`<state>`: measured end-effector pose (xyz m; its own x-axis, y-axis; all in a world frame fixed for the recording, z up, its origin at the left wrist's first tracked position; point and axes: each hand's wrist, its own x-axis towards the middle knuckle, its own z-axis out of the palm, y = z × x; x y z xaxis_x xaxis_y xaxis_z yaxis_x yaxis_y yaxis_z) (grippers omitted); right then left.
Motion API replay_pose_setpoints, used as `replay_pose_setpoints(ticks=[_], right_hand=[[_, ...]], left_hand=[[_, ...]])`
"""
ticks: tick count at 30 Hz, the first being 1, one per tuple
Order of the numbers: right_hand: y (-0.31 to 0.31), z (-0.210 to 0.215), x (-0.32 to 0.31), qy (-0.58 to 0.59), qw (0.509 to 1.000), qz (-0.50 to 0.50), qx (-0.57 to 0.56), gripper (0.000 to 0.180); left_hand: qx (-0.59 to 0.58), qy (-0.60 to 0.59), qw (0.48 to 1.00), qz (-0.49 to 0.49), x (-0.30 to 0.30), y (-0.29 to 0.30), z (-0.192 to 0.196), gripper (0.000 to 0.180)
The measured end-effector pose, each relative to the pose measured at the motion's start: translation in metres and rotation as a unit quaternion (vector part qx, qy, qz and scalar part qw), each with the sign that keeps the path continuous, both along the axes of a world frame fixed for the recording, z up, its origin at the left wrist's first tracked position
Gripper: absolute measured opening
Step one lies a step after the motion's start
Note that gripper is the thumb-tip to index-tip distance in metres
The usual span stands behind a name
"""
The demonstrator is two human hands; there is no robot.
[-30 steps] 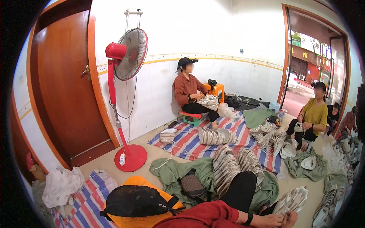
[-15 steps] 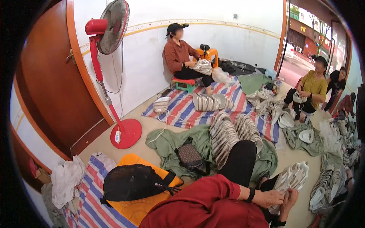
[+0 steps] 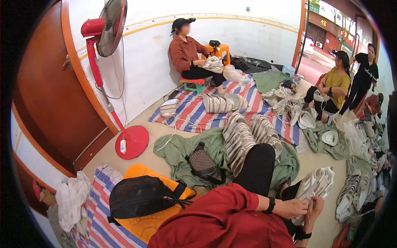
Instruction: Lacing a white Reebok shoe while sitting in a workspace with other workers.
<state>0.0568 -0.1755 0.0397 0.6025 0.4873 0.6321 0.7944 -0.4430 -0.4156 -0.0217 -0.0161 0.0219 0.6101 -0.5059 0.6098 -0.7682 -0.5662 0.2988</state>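
1. Head view: the grey-and-white shoe upper (image 3: 315, 182) is in the lower right of the frame, its far end pointing up and right.
2. The left hand (image 3: 292, 208) and right hand (image 3: 315, 210) meet at its near end. Both appear closed on that edge, fingertips close together; whether they also pinch a lace is too small to tell.
3. That hold looks much the same as a second ago. The hands sit higher in the frame now because the view has swung; the red fan (image 3: 101, 84) has slid further into the upper left.
4. The clearest change is at the upper right: the person in black (image 3: 364, 78), low in the doorway before, now stands upright. The person in the yellow top (image 3: 337, 87) has turned their head away towards the door side.
5. None of this seems to disturb the work in hand: the shoe upper remains between both hands, while two rows of nested uppers (image 3: 240, 144) stay near the centre, beside the raised knee.
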Motion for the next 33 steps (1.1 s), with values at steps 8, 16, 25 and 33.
replay_pose_setpoints(ticks=[8, 16, 25, 33], right_hand=[[0.001, 0.001, 0.004, -0.030, 0.998, -0.048, -0.007, 0.009], [-0.012, 0.011, 0.001, -0.010, 0.998, -0.058, -0.006, 0.013], [-0.014, -0.018, 0.014, -0.098, 0.994, -0.039, 0.012, 0.008], [-0.015, -0.001, 0.007, -0.024, 0.998, 0.002, -0.065, 0.018]], left_hand=[[-0.006, 0.030, 0.999, -0.009, 0.003, -0.002, 0.004, 0.030], [0.026, 0.047, 0.998, -0.013, 0.004, -0.011, 0.016, 0.041], [-0.053, 0.010, 0.997, -0.047, 0.005, -0.008, -0.003, 0.028], [-0.029, -0.019, 0.999, -0.009, 0.000, -0.010, -0.009, 0.023]])
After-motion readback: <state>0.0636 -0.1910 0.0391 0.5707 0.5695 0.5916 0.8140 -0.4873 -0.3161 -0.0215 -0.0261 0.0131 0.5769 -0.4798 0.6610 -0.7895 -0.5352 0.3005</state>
